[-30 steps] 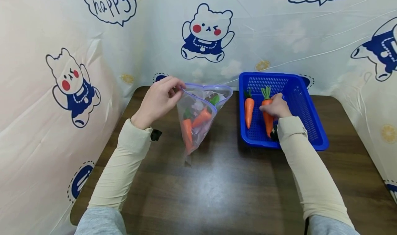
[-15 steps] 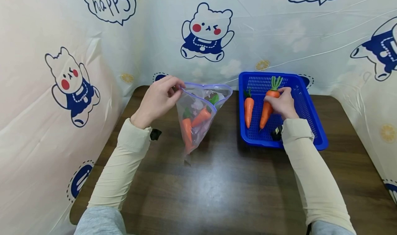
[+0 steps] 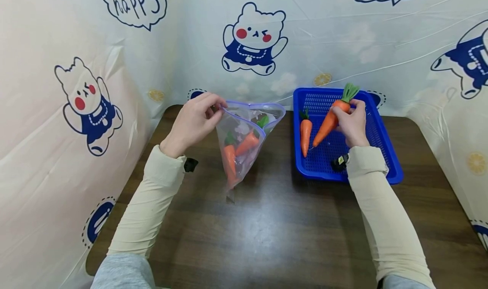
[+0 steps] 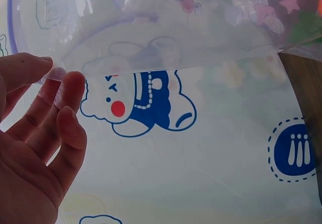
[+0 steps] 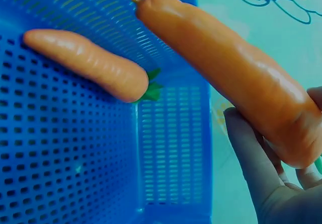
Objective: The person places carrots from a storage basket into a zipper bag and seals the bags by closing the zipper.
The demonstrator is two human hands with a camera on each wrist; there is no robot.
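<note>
My left hand [image 3: 198, 121] pinches the rim of a clear zip bag [image 3: 248, 162] with a purple seal, holding its mouth open. Inside the bag lie carrots [image 3: 230, 162] with green tops. Over the blue basket [image 3: 385, 153], my right hand [image 3: 352, 121] grips a large carrot [image 3: 325, 126] near its leafy end, its tip slanting down to the left. A smaller carrot [image 3: 305, 137] rests along the basket's left side. In the left wrist view, thumb and fingers meet at the bag's edge [image 4: 59, 74]. The right wrist view has the held carrot [image 5: 231, 68] above the basket.
The basket stands at the back right of the brown wooden table [image 3: 259, 238]. A printed curtain [image 3: 324, 34] rises right behind and at both sides. Small black devices sit at both wrists, the left one [image 3: 190, 165] near the bag.
My right hand has lifted the large carrot up from the basket's floor, its leafy end swinging to the right and its tip to the left. The left hand and bag have stayed in place.
</note>
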